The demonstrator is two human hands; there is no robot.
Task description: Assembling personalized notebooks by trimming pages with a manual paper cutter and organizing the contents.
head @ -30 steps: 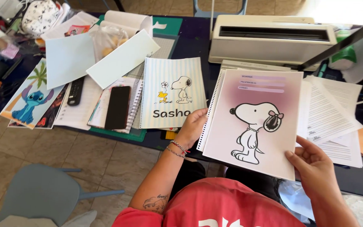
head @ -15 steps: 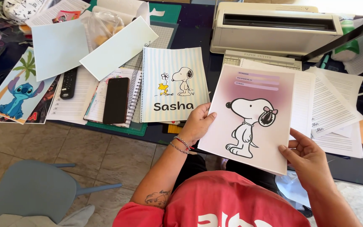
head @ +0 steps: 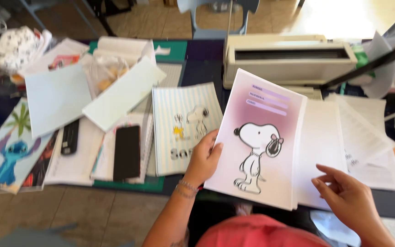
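Pink cartoon-dog sheet (head: 261,137) is up at centre frame, left hand (head: 203,158) pinching its left edge. Right hand (head: 349,197), lower right, fingers loosely open, touches white pages (head: 318,151) behind it. Striped booklet (head: 184,123) lies left on the tabletop (head: 202,59), cream binding machine (head: 289,59) above.

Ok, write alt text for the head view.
A person's left hand holds up a pink sheet with a cartoon dog, while the right hand hovers by the white pages behind it. Below lies a dark table cluttered with papers, a black phone and a beige binding machine.
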